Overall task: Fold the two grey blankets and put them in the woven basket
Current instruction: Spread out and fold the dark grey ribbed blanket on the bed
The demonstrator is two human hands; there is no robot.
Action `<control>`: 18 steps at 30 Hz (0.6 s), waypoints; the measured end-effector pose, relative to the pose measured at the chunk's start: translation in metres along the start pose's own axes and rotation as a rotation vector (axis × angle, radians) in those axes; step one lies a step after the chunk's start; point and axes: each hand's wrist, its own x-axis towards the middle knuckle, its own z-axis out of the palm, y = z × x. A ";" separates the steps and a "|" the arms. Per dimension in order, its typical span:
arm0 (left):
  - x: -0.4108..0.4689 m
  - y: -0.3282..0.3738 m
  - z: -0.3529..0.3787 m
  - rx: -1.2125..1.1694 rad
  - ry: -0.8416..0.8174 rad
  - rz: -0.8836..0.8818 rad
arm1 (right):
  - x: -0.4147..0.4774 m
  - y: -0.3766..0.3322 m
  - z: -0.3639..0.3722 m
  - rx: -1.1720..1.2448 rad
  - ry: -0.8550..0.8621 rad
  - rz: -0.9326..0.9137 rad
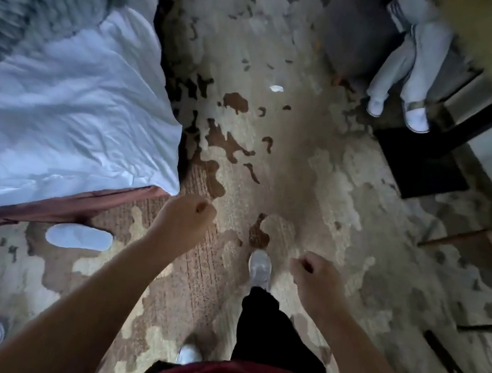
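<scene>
Grey blanket [42, 2] on bed [57, 113], white slipper [79, 237] on carpet [289, 167] alongside

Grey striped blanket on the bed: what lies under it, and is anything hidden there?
The grey striped blanket lies crumpled on the white duvet. Anything beneath its folds is hidden, and its left part runs out of frame.

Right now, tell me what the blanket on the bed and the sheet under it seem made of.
Blanket: probably soft knitted or woven yarn, matte grey; ribbed stripes show, though blurred. Sheet: likely thin cotton-like cloth, white, faint sheen; sharp fine creases.
</scene>
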 end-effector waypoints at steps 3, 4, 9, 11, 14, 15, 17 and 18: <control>0.064 -0.014 -0.002 0.040 -0.027 -0.099 | 0.112 -0.074 0.005 0.002 -0.050 -0.109; 0.081 -0.019 -0.004 0.033 -0.023 -0.152 | 0.147 -0.100 0.006 0.009 -0.100 -0.146; 0.147 -0.024 -0.028 -0.087 0.024 -0.461 | 0.288 -0.227 0.002 -0.020 -0.188 -0.352; 0.182 -0.019 -0.047 -0.125 0.045 -0.510 | 0.335 -0.267 0.002 -0.038 -0.231 -0.409; 0.240 -0.015 -0.083 -0.226 0.132 -0.590 | 0.391 -0.311 0.012 -0.087 -0.299 -0.415; 0.262 -0.018 -0.096 -0.243 0.145 -0.615 | 0.408 -0.320 0.018 -0.096 -0.332 -0.399; 0.310 -0.029 -0.123 -0.244 0.165 -0.652 | 0.441 -0.331 0.033 -0.136 -0.378 -0.357; 0.337 -0.039 -0.137 -0.270 0.185 -0.665 | 0.457 -0.333 0.042 -0.159 -0.394 -0.334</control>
